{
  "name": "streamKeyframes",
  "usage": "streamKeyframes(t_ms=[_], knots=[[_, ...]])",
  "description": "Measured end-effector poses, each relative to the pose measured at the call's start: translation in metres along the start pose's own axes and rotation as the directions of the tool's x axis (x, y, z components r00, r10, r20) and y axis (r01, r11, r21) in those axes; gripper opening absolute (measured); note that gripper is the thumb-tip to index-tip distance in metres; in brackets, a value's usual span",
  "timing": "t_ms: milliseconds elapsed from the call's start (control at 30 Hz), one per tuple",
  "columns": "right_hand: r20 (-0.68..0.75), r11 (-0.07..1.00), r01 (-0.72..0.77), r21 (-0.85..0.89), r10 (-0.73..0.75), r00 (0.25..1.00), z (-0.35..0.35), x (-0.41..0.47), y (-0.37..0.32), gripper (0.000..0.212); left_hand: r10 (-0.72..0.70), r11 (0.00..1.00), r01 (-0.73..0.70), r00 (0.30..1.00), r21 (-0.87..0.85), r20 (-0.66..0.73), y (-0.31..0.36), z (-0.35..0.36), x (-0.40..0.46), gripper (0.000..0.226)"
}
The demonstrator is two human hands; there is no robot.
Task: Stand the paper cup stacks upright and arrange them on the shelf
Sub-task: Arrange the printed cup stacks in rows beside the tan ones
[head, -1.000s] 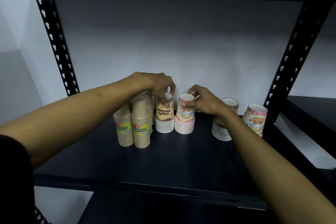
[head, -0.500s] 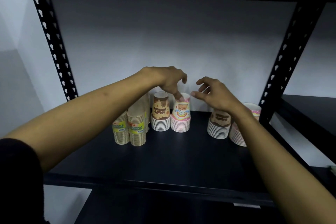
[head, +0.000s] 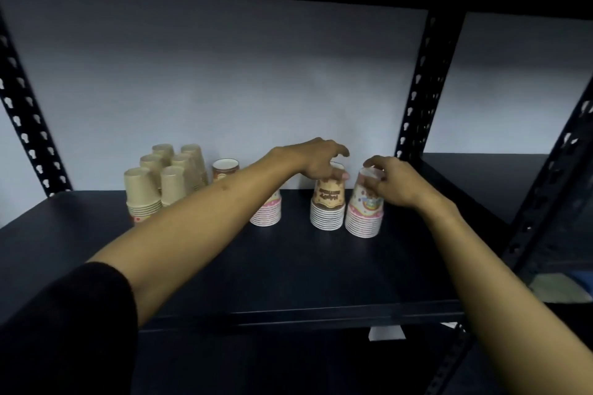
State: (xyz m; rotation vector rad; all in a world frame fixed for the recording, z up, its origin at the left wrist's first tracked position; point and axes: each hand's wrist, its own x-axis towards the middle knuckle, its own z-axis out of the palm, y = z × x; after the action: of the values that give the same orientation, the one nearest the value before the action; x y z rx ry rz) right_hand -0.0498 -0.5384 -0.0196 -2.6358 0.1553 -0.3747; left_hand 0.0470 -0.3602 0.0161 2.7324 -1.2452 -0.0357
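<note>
Brown cup stack point(head: 327, 202) top gripped by L hand point(head: 321, 159); R hand point(head: 390, 183) pinches pink stack point(head: 364, 212).

Count of items on the shelf point(head: 288, 269), head view.

Plain tan cup stacks point(head: 167, 176): six, standing mouth-down in a tight cluster at the left, in three rows of two.

Printed cup stacks: four visible. Two carry a brown print: one point(head: 225, 168) just right of the tan cluster, mostly hidden by a forearm, and one point(head: 328, 207) right of centre. Two carry a pink-and-white print: one point(head: 267, 213) partly behind the forearm, one point(head: 365, 213) at the far right of the row.

Total stacks: ten. Cups per stack cannot be counted reliably.

Hands in view: two, the left hand point(head: 317, 159) and the right hand point(head: 393, 183).

Black perforated uprights of the rack: three visible.
</note>
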Motion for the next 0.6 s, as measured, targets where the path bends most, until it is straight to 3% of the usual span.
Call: streamKeyframes(t_ms=[167, 433, 600], knots=[[-0.021, 0.993, 0.009, 0.114, -0.006, 1.000, 0.002, -0.008, 0.005, 0.046, -0.011, 1.000, 0.011, 1.000, 0.006, -0.029, -0.003, 0.013, 0.004, 0.052], [0.019, 0.983, 0.048, 0.176, -0.052, 0.998, 0.008, -0.010, -0.002, 0.049, -0.035, 0.998, 0.032, 0.998, -0.054, -0.053, -0.007, 0.011, -0.024, 0.056], [0.137, 0.977, 0.106, 0.185, -0.132, 0.982, 0.009, -0.009, -0.011, 0.047, -0.075, 0.997, 0.075, 0.997, -0.013, -0.016, -0.015, 0.006, -0.046, 0.056]])
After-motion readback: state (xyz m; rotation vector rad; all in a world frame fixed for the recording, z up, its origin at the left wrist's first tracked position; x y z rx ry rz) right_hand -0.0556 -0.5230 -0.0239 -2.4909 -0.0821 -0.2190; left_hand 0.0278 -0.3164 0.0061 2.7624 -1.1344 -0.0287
